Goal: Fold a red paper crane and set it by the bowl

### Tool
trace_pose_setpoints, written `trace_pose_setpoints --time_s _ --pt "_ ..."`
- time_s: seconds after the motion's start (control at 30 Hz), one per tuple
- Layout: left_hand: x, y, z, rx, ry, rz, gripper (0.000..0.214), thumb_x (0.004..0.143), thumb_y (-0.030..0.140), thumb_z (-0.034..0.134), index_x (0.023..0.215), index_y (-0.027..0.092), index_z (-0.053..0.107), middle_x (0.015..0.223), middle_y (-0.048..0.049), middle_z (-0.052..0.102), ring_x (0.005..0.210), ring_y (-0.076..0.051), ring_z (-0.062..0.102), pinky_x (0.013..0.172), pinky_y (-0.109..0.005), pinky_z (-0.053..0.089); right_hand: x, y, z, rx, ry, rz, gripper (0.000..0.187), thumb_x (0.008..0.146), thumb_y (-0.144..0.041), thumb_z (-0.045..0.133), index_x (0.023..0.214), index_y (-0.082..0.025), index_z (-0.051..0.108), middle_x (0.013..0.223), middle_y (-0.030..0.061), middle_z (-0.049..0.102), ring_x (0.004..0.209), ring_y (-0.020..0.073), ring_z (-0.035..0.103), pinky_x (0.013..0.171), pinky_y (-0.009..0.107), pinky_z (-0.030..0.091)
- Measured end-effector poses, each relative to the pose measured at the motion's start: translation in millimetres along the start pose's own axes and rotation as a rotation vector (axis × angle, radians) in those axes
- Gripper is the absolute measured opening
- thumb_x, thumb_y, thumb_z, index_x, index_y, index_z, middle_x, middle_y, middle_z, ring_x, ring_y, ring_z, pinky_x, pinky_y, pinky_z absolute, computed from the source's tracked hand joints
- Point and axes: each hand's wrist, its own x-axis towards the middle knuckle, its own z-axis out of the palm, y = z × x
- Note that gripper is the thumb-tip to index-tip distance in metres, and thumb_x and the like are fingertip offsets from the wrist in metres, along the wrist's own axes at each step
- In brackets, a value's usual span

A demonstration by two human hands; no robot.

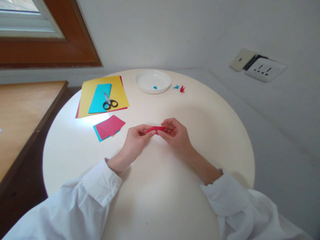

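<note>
A small piece of folded red paper (156, 128) is held between my two hands, above the middle of the round table. My left hand (136, 140) pinches its left side, thumb toward me and fingers behind. On the other side, my right hand (177, 136) grips the paper with thumb and fingers, the thumbs almost meeting at its near edge. The fingers hide part of the folds. Left of my left hand lie red paper pieces (110, 127) on top of blue paper (96, 133).
Scissors (109, 101) rest on a folded blue sheet (97, 100), over yellow (120, 93) and red sheets. A white dish (140, 87) holds a blue scrap (155, 87). Beside it sit a blue paper crane (176, 86) and a red one (182, 89). A wooden table (30, 103) stands left.
</note>
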Motion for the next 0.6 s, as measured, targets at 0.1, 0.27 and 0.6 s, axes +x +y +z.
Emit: trace_pose_setpoints --time_s 0.1,0.27,0.6 --pt "-0.8 2.1 0.5 -0.018 -0.003 -0.007 0.018 0.066 0.026 0.073 0.079 0.014 0.072 0.082 -0.0064 0.073 0.068 -0.012 0.061 0.062 -0.023 0.044 1.5 2.3 -1.3 0.023 0.002 0.01 0.028 0.063 -0.028 0.074 0.079 -0.02 0.052 0.069 -0.0037 0.06 0.065 0.0102 0.06 0.064 0.025 0.051" --pt "-1.1 7.7 2.0 -0.004 -0.001 -0.027 0.02 0.065 0.024 0.073 0.082 0.013 0.073 0.071 -0.0042 0.071 0.059 -0.01 0.056 0.055 -0.021 0.041 3.6 2.7 -4.1 0.064 0.009 0.023 0.027 0.062 -0.025 0.074 0.078 -0.02 0.052 0.068 -0.004 0.061 0.064 0.0099 0.061 0.063 0.025 0.051" --pt "-1.1 10.7 -1.7 -0.004 0.007 -0.065 0.042 0.064 0.02 0.073 0.104 0.008 0.068 0.06 -0.0014 0.069 0.06 -0.012 0.06 0.062 -0.025 0.046 4.8 -2.8 -7.7 0.049 0.036 0.056 0.029 0.061 -0.027 0.074 0.081 -0.02 0.054 0.07 -0.0017 0.066 0.068 0.0137 0.066 0.066 0.029 0.054"
